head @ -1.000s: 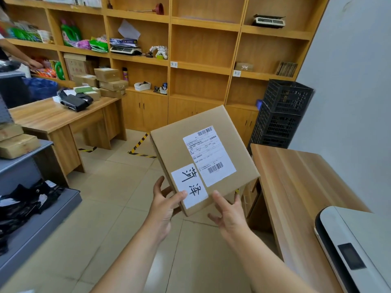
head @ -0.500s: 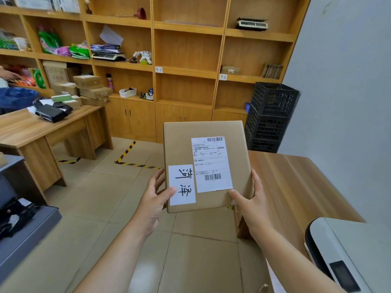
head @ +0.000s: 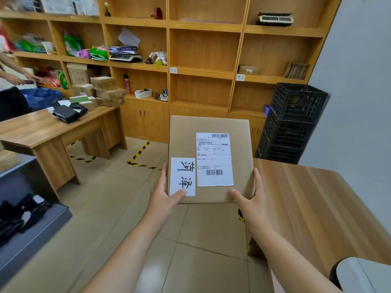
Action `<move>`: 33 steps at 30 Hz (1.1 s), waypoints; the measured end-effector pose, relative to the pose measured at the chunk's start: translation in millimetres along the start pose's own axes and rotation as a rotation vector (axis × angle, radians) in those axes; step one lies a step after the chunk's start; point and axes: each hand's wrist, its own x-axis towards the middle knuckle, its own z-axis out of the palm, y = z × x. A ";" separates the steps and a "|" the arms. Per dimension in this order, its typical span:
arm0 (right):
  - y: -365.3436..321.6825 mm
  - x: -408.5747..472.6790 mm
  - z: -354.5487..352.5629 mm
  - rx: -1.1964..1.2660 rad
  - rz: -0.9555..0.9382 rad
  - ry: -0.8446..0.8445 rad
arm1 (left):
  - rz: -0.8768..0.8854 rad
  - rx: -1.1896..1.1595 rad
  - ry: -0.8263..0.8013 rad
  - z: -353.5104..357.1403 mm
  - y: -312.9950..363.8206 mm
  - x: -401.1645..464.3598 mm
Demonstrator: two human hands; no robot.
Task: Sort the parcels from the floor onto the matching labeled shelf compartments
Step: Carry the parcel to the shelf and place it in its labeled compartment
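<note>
- The left hand (head: 164, 196) and right hand (head: 251, 199) are gripping the flat brown cardboard parcel (head: 210, 159) by its 2 near corners, thumbs lying on top, holding it in the air in front of the wooden shelf unit (head: 204, 72).
- The white handwritten tag (head: 182, 176) on the parcel appears to be matching the small white shelf label (head: 173, 70); keeping the parcel level and sliding it in flat should be working best.
- The fingers under the parcel are hidden, and the second shelf label (head: 240, 77) is too small to be reading.

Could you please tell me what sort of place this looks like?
Probably a small parcel sorting or pickup office: the held parcel carries a shipping label, more boxes are stacked on a desk, and shelf tags mark compartments.
</note>
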 end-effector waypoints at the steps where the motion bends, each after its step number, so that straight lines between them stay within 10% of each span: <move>1: 1.8 9.5 5.4 -0.006 0.001 -0.003 | 0.004 0.016 0.004 -0.3 -1.8 10.1; 33: 55.4 420.4 274.1 -0.201 -0.004 -0.024 | 0.107 0.241 0.013 -86.4 -65.7 494.0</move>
